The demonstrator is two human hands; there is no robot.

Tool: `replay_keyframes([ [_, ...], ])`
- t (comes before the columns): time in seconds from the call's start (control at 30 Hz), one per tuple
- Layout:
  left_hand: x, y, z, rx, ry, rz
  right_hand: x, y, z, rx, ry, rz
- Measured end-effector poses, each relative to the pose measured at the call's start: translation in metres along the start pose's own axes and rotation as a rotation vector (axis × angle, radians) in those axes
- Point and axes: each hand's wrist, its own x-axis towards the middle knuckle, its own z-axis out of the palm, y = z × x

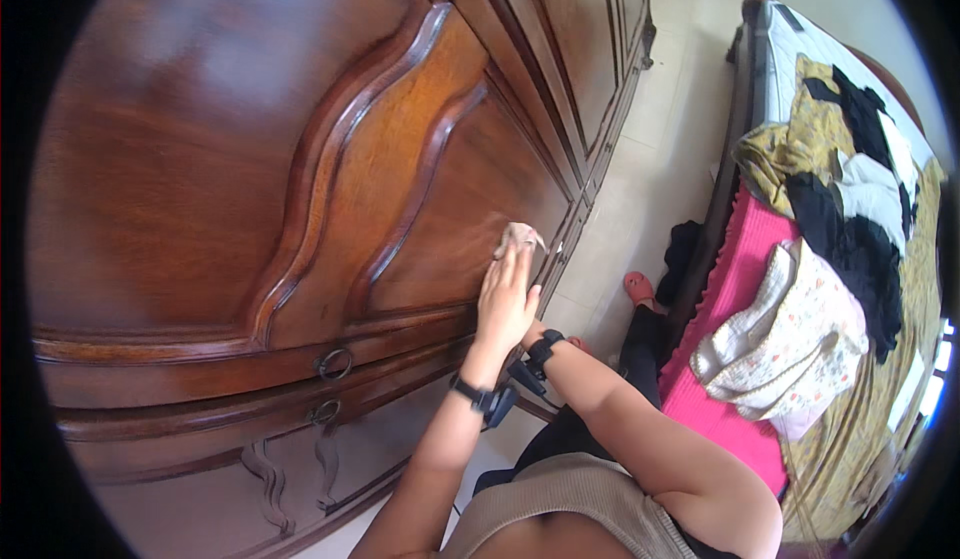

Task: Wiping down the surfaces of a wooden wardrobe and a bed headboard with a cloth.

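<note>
My left hand (505, 304) reaches up to the dark, glossy wooden wardrobe (470, 199), its fingers long and close together. Under its fingertips a small, crumpled, pale cloth (520, 236) with pinkish marks lies against the lower part of a carved door panel. My right hand (534, 334) is mostly hidden behind the left one, so its fingers cannot be made out. The two wrists, each with a black band, are close together.
Ring pulls (333, 363) hang on the drawers below the panel. To the right is a bed with a pink cover (712, 359), a floral cloth (790, 334) and heaped clothes (860, 229). A pink shoe (638, 287) shows on the tiled floor (650, 179).
</note>
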Motion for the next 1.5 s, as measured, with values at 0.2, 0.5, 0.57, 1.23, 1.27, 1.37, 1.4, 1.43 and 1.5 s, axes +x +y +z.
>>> replay_keyframes([
  [0.2,-0.019,-0.034,0.037,-0.106,-0.031,0.075,-0.018,-0.037,-0.006,0.111,-0.075,-0.045],
  [0.5,-0.065,-0.030,-0.069,0.290,0.701,0.298,0.021,-0.266,-0.015,-0.628,-0.224,-1.139],
  [0.57,-0.062,-0.032,-0.066,0.366,0.729,0.217,0.043,-0.260,-0.014,-0.569,-0.199,-1.172],
  [1.23,-0.024,-0.025,-0.036,0.997,0.309,-0.085,0.101,-0.029,-0.034,0.398,0.256,0.693],
  [1.27,-0.025,-0.027,-0.038,1.006,0.315,-0.087,0.090,-0.068,-0.026,0.358,0.259,0.584],
  [1.37,-0.027,-0.032,-0.036,1.010,0.302,-0.103,0.059,-0.176,-0.020,0.899,0.038,0.499],
  [1.4,-0.031,-0.037,-0.035,1.004,0.275,-0.130,0.044,-0.222,-0.020,1.144,-0.082,0.572],
  [1.43,-0.038,-0.042,-0.029,0.917,0.287,-0.128,0.018,-0.245,-0.018,0.629,-0.153,0.049],
  [1.5,-0.022,-0.005,-0.049,0.530,-0.067,-0.656,-0.002,-0.248,-0.006,-0.252,-0.255,-0.573],
])
